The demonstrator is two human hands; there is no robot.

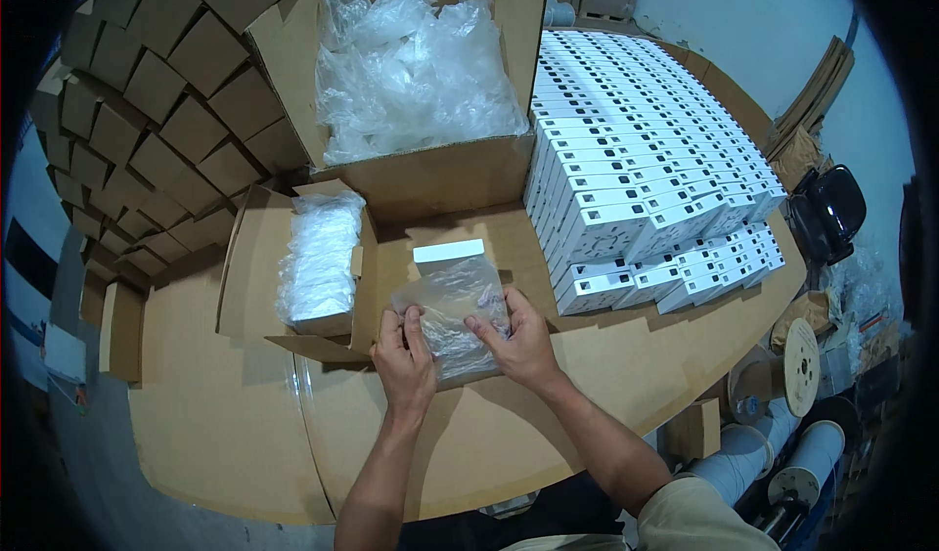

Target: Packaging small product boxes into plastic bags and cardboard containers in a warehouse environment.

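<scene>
Between my two hands I hold a clear plastic bag (445, 307) above the cardboard-covered table. My left hand (404, 358) pinches its left edge, thumb on top. My right hand (520, 341) grips the right edge the same way. Whether anything is inside the bag I cannot tell. Just beyond it lies a small white box (448, 253), partly hidden by the bag. To the left, an open cardboard box (245, 277) holds a row of plastic-wrapped packs (321, 256).
A large open carton (421, 175) full of crumpled clear bags (416, 77) stands behind. Stacked white boxes (626, 189) fill the table's right side. Brown cartons (166, 111) pile up at the left. A black chair (829, 214) and cable spools (800, 367) stand off to the right.
</scene>
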